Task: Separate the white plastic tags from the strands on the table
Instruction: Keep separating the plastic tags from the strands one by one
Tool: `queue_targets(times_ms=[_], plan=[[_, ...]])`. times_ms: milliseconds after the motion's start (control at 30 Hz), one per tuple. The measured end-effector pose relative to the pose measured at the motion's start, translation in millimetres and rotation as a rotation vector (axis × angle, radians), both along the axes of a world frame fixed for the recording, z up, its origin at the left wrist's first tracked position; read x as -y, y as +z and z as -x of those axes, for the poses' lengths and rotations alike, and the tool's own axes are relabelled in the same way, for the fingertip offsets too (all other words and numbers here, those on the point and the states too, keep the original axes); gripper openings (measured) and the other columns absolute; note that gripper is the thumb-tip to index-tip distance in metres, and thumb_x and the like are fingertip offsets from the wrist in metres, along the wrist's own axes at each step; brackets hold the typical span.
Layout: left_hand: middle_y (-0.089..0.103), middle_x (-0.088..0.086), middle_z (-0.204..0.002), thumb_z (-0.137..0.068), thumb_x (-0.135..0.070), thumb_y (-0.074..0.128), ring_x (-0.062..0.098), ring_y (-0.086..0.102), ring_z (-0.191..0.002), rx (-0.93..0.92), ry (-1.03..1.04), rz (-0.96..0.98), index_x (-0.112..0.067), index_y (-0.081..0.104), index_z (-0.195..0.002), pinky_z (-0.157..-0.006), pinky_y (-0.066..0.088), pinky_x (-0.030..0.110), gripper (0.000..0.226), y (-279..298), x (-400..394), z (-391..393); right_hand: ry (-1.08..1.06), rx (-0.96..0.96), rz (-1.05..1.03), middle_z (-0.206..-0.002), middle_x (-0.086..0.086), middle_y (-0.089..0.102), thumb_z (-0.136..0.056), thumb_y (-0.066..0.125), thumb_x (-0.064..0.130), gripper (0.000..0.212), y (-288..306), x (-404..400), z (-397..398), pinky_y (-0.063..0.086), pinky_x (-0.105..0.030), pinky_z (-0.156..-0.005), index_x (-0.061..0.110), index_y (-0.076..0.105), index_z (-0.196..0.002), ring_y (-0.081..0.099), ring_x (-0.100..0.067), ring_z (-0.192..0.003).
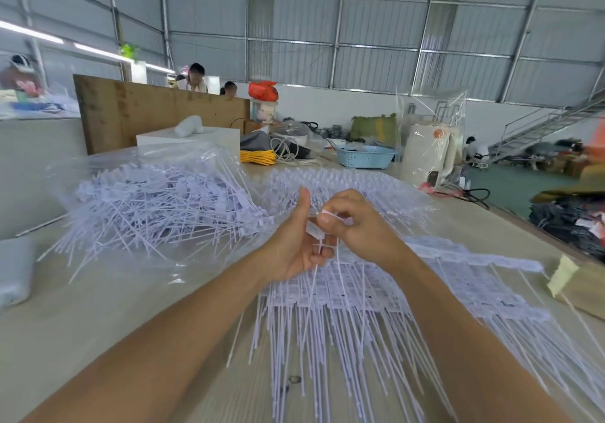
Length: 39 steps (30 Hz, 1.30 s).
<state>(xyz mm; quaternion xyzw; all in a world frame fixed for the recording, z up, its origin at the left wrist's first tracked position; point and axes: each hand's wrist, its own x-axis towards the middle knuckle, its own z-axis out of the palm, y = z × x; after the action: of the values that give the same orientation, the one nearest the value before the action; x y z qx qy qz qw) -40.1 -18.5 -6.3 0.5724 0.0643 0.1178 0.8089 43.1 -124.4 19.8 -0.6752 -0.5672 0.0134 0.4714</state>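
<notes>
A: White plastic tags (370, 295) with long thin strands, where are they?

B: One small white plastic tag (315, 230) is up between the two hands, above the pale wooden worktop (108, 308). The left hand (294, 246) has its fingers (322, 254) curled around the thin white strand (315, 278) that hangs down from this tag, and its thumb points up. The right hand (352, 223) has its fingers curled together and pinches the top of the same piece, just beside the left thumb.

A: And the other tags?

B: Under the fingers and toward the person lies a wide flat layer of the joined tags, with the strands running down to the near edge of the worktop. To the left of the fingers there is a loose heap of single white tags (157, 206) on a clear plastic sheet (183, 265). Behind the fingers, more rows of tags lie under clear plastic.

A: What else is near?

B: Far behind the fingers I see a light blue plastic basket (365, 157) and a yellow coil of cord (258, 156). To the right of the fingers, at the worktop edge, lies a pale yellow paper piece (561, 274). At the far left is a grey soft bundle (14, 272); what it is I cannot tell.
</notes>
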Motion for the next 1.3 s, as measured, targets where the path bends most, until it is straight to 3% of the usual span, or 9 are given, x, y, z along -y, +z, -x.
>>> queue_targets(times_ms=[133,200,367,500,667,867,1067,1233,1300], plan=[[0.051,0.005,-0.072,-0.076,-0.071,0.034,0.013,0.044,-0.054,-0.001,-0.034,-0.141,-0.018,0.057,-0.105,-0.039,0.031,0.016,0.065,-3.8,12.0,-3.3,-0.045,-0.029,0.039,-0.103,-0.001,0.04,-0.091,0.057,0.014,0.019,-7.9,-2.7,-4.6,0.038,-0.011,-0.068,0.029,0.058,-0.079,0.045,-0.004,-0.092],[0.054,0.003,-0.065,-0.078,-0.063,0.045,0.01,0.046,-0.048,-0.032,0.028,-0.177,-0.011,0.057,-0.1,-0.037,0.03,0.016,0.057,-6.4,12.2,-5.3,-0.032,-0.009,0.053,-0.098,0.0,0.044,-0.092,0.054,0.01,0.018,-7.4,-3.0,-6.0,0.04,-0.011,-0.067,0.025,0.06,-0.086,0.05,-0.008,-0.09],[0.054,-0.001,-0.056,-0.073,-0.057,0.054,0.006,0.039,-0.04,-0.011,0.073,-0.224,-0.005,0.055,-0.085,-0.035,0.022,0.014,0.053,-10.3,10.1,-6.7,0.088,-0.182,0.095,-0.073,0.009,0.057,-0.101,0.038,0.013,0.026,-7.9,1.5,-6.9,0.042,-0.008,-0.054,0.01,0.057,-0.119,0.055,0.01,-0.054],[0.058,0.008,-0.067,-0.093,-0.049,0.047,0.007,0.037,-0.037,-0.023,0.097,-0.144,-0.007,0.061,-0.082,-0.032,0.021,0.014,0.045,-10.5,8.1,-8.9,0.057,-0.169,0.126,-0.068,-0.002,0.058,-0.101,0.035,0.016,0.032,-3.1,13.6,-17.5,0.042,-0.008,-0.056,-0.003,0.061,-0.1,0.055,0.002,-0.055],[0.058,0.004,-0.066,-0.07,-0.073,0.05,0.009,0.042,-0.046,-0.001,0.09,-0.201,-0.012,0.062,-0.084,-0.034,0.024,0.015,0.064,-10.2,12.1,-7.3,0.008,-0.087,0.207,-0.066,-0.005,0.059,-0.098,0.046,0.013,0.023,-5.1,9.7,-17.8,0.048,-0.018,-0.063,0.0,0.061,-0.085,0.057,-0.007,-0.056],[0.06,0.003,-0.055,-0.099,-0.032,0.046,0.009,0.043,-0.04,0.005,0.294,-0.25,-0.012,0.057,-0.073,-0.034,0.023,0.016,0.035,-13.4,16.5,-13.1,-0.032,0.038,0.36,-0.064,-0.002,0.061,-0.096,0.052,0.022,0.034,2.9,19.4,-25.1,0.043,-0.018,-0.057,0.013,0.061,-0.063,0.052,-0.009,-0.055],[0.055,0.0,-0.048,-0.097,-0.033,0.05,0.01,0.046,-0.037,-0.058,0.312,-0.372,-0.013,0.049,-0.077,-0.035,0.027,0.014,0.029,-8.9,15.7,-7.5,-0.076,0.185,0.34,-0.057,-0.001,0.051,-0.092,0.057,0.015,0.035,-1.6,14.2,-23.4,0.036,-0.026,-0.059,0.017,0.055,-0.057,0.045,-0.01,-0.054],[0.041,-0.003,-0.045,-0.1,-0.018,0.045,0.006,0.033,-0.031,-0.095,0.225,-0.381,-0.011,0.047,-0.085,-0.033,0.021,0.012,0.017,-2.0,18.5,-6.1,0.052,0.115,0.351,-0.05,0.011,0.046,-0.09,0.058,0.006,0.038,3.7,22.2,-24.6,0.032,-0.01,-0.053,0.018,0.053,-0.054,0.04,0.0,-0.047],[0.038,-0.005,-0.042,-0.101,-0.018,0.044,0.005,0.029,-0.031,-0.094,0.113,-0.386,-0.014,0.045,-0.081,-0.033,0.019,0.012,0.02,1.3,18.1,-2.8,0.056,0.156,0.427,-0.045,0.013,0.047,-0.089,0.058,0.005,0.039,11.4,28.4,-26.0,0.033,-0.012,-0.055,0.019,0.052,-0.053,0.041,0.001,-0.047]])
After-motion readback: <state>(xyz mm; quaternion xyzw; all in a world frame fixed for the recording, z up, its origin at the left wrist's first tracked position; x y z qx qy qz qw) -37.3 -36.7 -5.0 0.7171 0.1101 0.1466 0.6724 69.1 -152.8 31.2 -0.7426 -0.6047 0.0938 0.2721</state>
